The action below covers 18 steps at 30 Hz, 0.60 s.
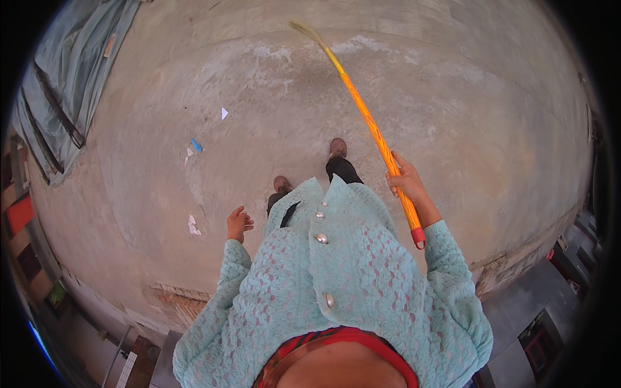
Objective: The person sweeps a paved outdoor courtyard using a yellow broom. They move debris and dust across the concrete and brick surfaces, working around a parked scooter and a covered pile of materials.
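My right hand [404, 180] is wrapped round the orange handle of a broom [372, 123], near its red end cap with a hanging loop. The broom slants up and to the left, away from me, and its thin pale bristles [306, 30] point to the far side. Whether the bristles touch the ground I cannot tell. Beside my left hip, my left hand [239, 224] hangs with loosely curled fingers held apart and nothing in it. Scraps lie on the concrete to the left: a white triangular piece [224, 114], a blue scrap [196, 145] and crumpled whitish paper [193, 225].
Grey concrete ground [272, 123] with pale worn patches spreads around my brown shoes [337, 148]. A grey-blue tarp [77, 58] with dark bars [59, 107] on it lies at the far left. Brick steps or edging [178, 301] show behind me at both sides.
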Motion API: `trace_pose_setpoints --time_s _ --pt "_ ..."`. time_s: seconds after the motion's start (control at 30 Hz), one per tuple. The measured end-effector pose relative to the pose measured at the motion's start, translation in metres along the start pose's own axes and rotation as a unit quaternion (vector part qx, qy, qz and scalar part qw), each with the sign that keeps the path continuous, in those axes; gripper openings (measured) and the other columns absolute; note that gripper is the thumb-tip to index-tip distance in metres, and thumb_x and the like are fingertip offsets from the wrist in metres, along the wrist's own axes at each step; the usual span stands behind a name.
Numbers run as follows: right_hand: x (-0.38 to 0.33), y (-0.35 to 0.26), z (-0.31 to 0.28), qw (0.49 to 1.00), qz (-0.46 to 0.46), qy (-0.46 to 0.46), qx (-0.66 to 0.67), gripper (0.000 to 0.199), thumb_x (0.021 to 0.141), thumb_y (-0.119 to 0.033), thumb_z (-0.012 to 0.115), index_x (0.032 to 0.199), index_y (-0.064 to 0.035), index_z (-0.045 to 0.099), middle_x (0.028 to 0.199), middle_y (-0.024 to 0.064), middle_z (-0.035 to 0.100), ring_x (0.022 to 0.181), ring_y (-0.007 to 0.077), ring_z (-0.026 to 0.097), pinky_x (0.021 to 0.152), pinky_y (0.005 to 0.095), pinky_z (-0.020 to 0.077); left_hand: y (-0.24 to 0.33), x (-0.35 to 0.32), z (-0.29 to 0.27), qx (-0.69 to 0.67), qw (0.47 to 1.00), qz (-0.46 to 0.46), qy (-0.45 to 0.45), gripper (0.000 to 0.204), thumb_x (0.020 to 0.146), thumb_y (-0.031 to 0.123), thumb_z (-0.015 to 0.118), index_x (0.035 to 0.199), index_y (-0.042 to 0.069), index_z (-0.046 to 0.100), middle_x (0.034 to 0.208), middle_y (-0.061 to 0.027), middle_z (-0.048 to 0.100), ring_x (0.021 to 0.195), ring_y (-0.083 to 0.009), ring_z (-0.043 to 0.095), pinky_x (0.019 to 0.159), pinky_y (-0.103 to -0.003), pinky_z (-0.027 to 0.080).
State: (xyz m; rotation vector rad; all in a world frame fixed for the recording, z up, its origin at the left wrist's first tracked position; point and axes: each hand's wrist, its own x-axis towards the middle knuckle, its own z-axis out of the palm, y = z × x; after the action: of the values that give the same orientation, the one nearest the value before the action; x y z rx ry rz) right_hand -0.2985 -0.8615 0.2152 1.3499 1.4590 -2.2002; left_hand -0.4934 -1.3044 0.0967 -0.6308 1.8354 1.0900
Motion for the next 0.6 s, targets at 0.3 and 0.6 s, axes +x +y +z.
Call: trace_pose_setpoints --time_s 0.3,0.6 --pt "0.094 0.003 -0.164 0.973 0.001 0.232 -0.012 0.031 0.066 0.003 0.045 0.097 -0.0004 0.04 0.054 0.0043 0.045 0.039 0.0111 0.043 0.034 0.0228 0.0374 -0.002 -0.022 0.014 0.072 0.995 -0.075 0.005 0.042 0.074 0.01 0.045 0.115 0.001 0.041 0.069 -0.0066 0.051 0.052 -0.016 0.054 0.044 -0.028 0.045" --pt "0.183 0.017 -0.116 0.991 0.076 0.089 -0.071 0.048 0.063 0.005 0.048 0.107 0.0025 0.031 0.06 0.0067 0.044 0.044 0.0147 0.044 0.037 0.0265 0.0372 0.0 -0.05 0.03 0.086 0.99 -0.108 0.031 0.042 0.074 0.009 0.045 0.115 0.001 0.042 0.069 -0.0069 0.052 0.052 -0.0158 0.054 0.044 -0.027 0.045"
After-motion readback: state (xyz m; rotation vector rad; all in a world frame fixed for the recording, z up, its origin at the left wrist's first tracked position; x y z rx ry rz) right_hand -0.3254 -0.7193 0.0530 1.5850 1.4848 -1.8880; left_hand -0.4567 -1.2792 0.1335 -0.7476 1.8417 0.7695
